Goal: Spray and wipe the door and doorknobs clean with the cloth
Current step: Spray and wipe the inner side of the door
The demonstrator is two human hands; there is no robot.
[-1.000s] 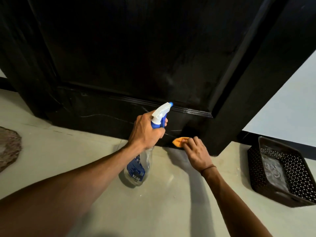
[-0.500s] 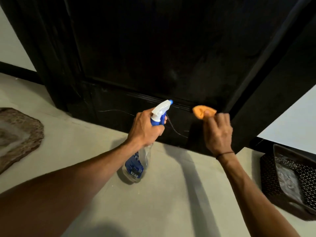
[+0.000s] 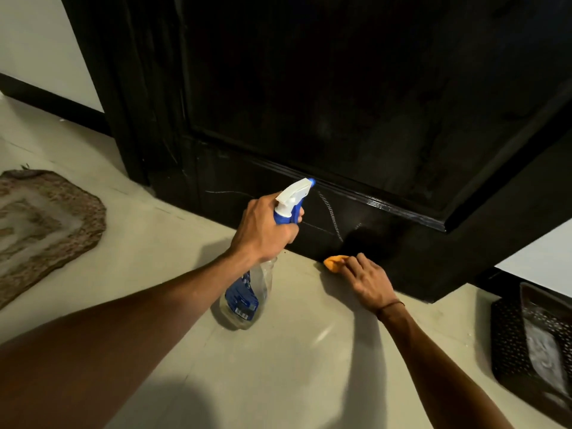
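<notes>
The black door (image 3: 356, 97) fills the upper part of the view, with pale scratch marks on its bottom rail. My left hand (image 3: 263, 230) grips the neck of a clear spray bottle (image 3: 247, 292) with a white and blue trigger head, its nozzle pointing at the rail. My right hand (image 3: 368, 281) holds an orange cloth (image 3: 334, 263) against the door's bottom edge, right where it meets the floor. Most of the cloth is hidden under my fingers. No doorknob is in view.
A brown patterned mat (image 3: 40, 224) lies on the pale floor at the left. A dark perforated basket (image 3: 532, 345) stands on the floor at the lower right, beside the door frame. White wall shows on both sides of the door.
My right hand moved the cloth up to the rail's moulding, then back down to the door's bottom edge. The view has shifted right. My left hand keeps holding the bottle.
</notes>
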